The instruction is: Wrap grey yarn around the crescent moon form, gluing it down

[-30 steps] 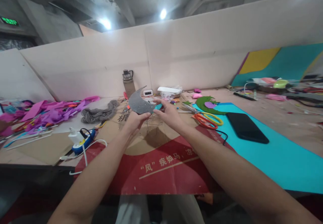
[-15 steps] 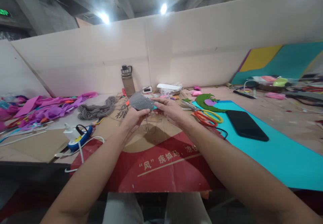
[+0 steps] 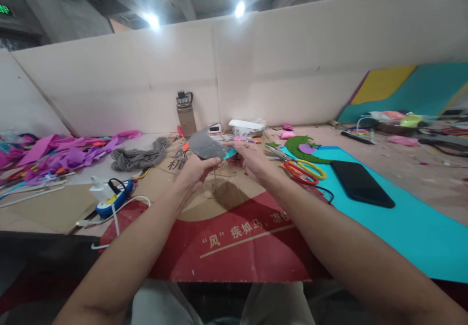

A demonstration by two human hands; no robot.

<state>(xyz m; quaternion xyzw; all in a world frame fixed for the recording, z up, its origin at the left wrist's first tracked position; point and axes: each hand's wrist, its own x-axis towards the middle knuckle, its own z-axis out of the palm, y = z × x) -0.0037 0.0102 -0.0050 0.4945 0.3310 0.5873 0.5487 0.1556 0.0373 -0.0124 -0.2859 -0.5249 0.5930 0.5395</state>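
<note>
Above the cardboard, my left hand grips a flat grey piece by its lower edge, with the thumb on top. The piece has a ridged, yarn-like surface, a teal patch at its right end and an orange bit at its left. A thin grey strand hangs below it. At the right end, my right hand has its fingers closed against the piece's edge; the thumb is mostly hidden, so exactly what it pinches is unclear.
A red and brown cardboard sheet lies beneath my hands. On the right are scissors, a green cutout, a black phone and a turquoise sheet. Grey yarn, a blue power strip and a bottle stand leftward.
The grey piece has turned slightly, and more of its teal end shows. My right hand has shifted a little to the right. The view has moved slightly.
</note>
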